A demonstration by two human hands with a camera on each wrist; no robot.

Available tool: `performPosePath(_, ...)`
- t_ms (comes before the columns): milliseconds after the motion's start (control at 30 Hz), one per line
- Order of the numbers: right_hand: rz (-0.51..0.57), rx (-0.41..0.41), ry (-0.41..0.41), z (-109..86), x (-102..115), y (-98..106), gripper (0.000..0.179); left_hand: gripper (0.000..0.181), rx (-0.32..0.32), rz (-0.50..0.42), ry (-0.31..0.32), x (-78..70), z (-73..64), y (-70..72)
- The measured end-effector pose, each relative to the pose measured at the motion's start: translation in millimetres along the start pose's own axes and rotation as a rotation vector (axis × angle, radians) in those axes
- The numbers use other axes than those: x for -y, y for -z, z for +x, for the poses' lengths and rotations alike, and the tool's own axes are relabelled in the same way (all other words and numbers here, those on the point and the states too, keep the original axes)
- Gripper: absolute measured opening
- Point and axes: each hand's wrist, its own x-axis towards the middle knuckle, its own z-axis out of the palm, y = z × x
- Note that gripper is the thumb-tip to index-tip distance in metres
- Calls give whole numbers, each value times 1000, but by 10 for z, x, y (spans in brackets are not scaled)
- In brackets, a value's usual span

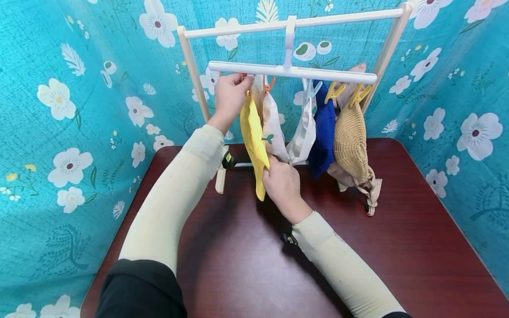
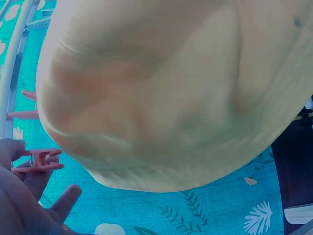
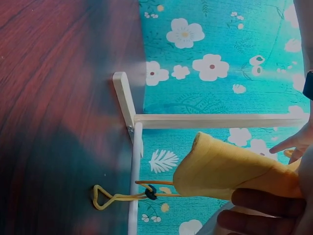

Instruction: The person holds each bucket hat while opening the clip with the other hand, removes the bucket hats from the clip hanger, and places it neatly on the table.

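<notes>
My left hand (image 1: pixel 232 98) is up at the white hanger bar, pinching an orange clothespin (image 2: pixel 41 160) between thumb and fingers. The clothespin's tips point at the edge of a large pale hat surface that fills much of the left wrist view. Below, my right hand (image 1: pixel 283 183) grips the lower part of a yellow hat (image 1: pixel 253 128) with a small green sprout (image 1: pixel 268 138) on its side. In the right wrist view, the fingers (image 3: pixel 264 201) lie against the yellow hat, and a looped cord (image 3: pixel 115 198) with a black toggle (image 3: pixel 150 192) dangles from it.
The hanger (image 1: pixel 326 74) hangs from a wooden rack (image 1: pixel 389 48). Right of the yellow hat hang white cloth hats (image 1: pixel 304 132), a blue one (image 1: pixel 324 137) and a woven straw hat (image 1: pixel 351 141), with yellow clothespins (image 1: pixel 335 92) near the right end. A dark red table (image 1: pixel 246 265) lies beneath.
</notes>
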Motion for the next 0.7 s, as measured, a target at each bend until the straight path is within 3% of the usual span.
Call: performPosePath(700,-62,72,16,-76,18,58,10,42,10,49,-67,8,-59,31)
